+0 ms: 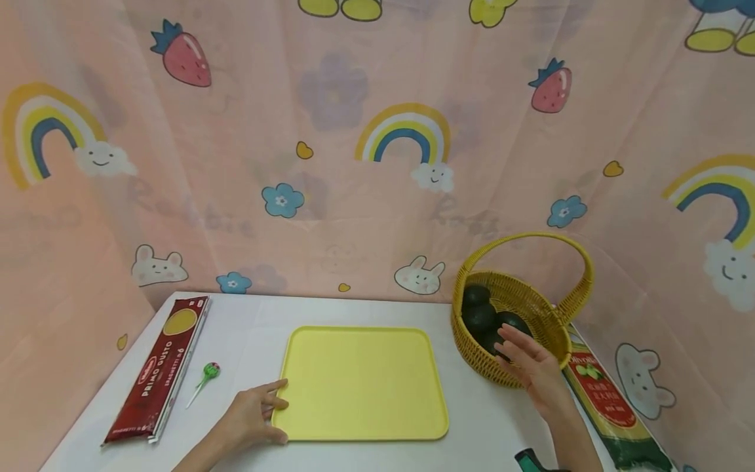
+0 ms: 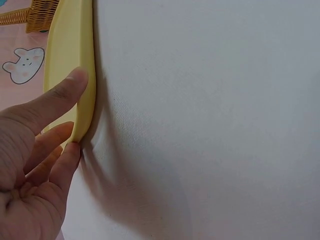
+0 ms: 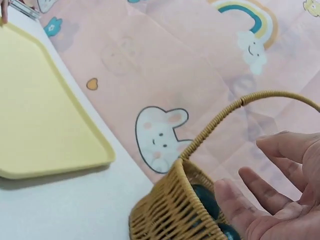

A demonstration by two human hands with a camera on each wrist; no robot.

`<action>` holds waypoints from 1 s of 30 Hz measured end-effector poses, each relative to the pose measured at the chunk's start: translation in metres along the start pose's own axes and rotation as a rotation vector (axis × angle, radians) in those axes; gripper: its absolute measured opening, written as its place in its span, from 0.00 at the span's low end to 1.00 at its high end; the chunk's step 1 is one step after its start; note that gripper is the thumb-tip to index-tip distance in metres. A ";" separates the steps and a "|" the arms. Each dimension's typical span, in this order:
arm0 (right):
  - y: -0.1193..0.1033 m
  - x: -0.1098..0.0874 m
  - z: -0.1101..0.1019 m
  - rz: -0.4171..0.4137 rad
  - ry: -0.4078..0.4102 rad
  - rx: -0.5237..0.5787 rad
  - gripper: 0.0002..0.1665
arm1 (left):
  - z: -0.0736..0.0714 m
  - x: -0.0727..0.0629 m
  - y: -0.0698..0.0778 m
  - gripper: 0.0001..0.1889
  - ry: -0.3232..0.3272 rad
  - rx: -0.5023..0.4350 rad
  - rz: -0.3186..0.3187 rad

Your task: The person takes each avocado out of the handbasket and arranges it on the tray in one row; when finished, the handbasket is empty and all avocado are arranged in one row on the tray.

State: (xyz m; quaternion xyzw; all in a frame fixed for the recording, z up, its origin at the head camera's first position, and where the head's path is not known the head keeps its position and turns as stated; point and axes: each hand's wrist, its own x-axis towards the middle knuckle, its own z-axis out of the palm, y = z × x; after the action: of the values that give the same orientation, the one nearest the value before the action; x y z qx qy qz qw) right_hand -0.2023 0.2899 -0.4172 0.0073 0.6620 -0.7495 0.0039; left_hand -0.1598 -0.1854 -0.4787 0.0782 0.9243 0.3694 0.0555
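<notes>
A yellow rectangular tray (image 1: 361,383) lies on the white table. My left hand (image 1: 250,416) holds it by the near left corner; in the left wrist view the thumb (image 2: 67,92) lies against the rim and the fingers bend round the corner. At the right stands a yellow wicker basket (image 1: 472,351) with a tall handle, with several dark, rounded avocado-like fruits (image 1: 479,318) inside. Over the basket's near right rim is my right hand (image 1: 533,370), fingers spread and slightly bent, nothing held. In the right wrist view its fingertips reach over the basket's opening.
At the left lie a red spaghetti packet (image 1: 156,370) and a green lollipop (image 1: 210,372). A green and red packet (image 1: 607,400) lies beyond the right forearm. A dark and teal object (image 1: 529,460) shows at the near edge. A pink printed cloth (image 1: 354,249) hangs behind the table.
</notes>
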 end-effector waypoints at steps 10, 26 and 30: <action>-0.007 0.022 -0.042 -0.008 -0.066 -0.421 0.28 | -0.001 0.000 -0.001 0.28 -0.012 -0.011 0.026; 0.000 0.067 -0.070 0.258 -0.343 -0.499 0.34 | 0.001 0.001 -0.003 0.27 -0.026 -0.060 0.022; 0.002 0.071 -0.065 0.303 -0.318 -0.480 0.35 | 0.000 0.000 -0.003 0.27 -0.023 -0.061 0.026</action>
State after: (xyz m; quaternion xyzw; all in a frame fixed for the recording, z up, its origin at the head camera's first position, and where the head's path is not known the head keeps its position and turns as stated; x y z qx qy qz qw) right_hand -0.2733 0.3548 -0.4287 -0.0126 0.8021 -0.5548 0.2205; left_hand -0.1605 -0.1878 -0.4811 0.0928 0.9108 0.3971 0.0637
